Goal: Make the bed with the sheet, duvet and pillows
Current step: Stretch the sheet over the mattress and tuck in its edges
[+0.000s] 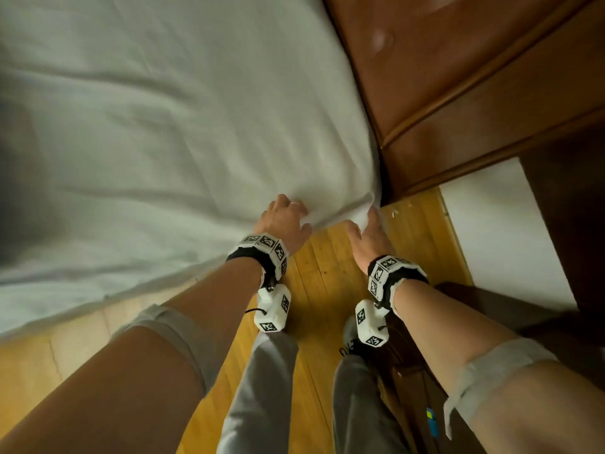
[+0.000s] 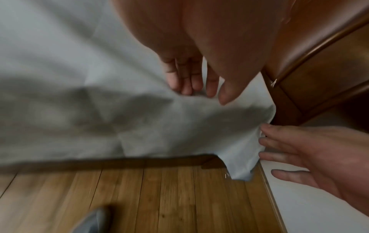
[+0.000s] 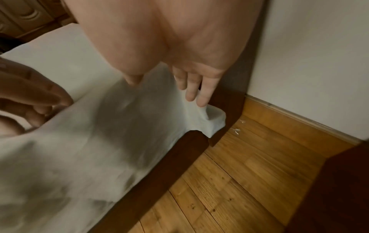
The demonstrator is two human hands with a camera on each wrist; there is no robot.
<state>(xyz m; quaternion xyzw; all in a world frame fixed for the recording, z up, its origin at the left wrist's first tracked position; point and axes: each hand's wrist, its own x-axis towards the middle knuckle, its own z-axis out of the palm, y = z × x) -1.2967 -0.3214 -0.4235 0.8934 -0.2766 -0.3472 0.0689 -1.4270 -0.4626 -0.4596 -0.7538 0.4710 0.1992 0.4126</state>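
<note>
Where the mattress meets the brown headboard (image 1: 458, 70), a white sheet (image 1: 170, 126) lies spread over the bed, wrinkled, with its corner (image 3: 214, 121) hanging loose over the dark wooden bed frame (image 3: 159, 165) toward the floor. The left hand (image 1: 283, 224) rests on the sheet's edge near that corner, fingers (image 2: 187, 82) straight and close together, fingertips on the cloth. The right hand (image 1: 368, 237), just beside it, has straight fingers (image 3: 196, 88) pressing the hanging corner by the frame; neither hand is closed around the fabric. Below lie yellow wooden floorboards (image 1: 320, 276), and a white wall (image 3: 309, 59) stands near the corner.
</note>
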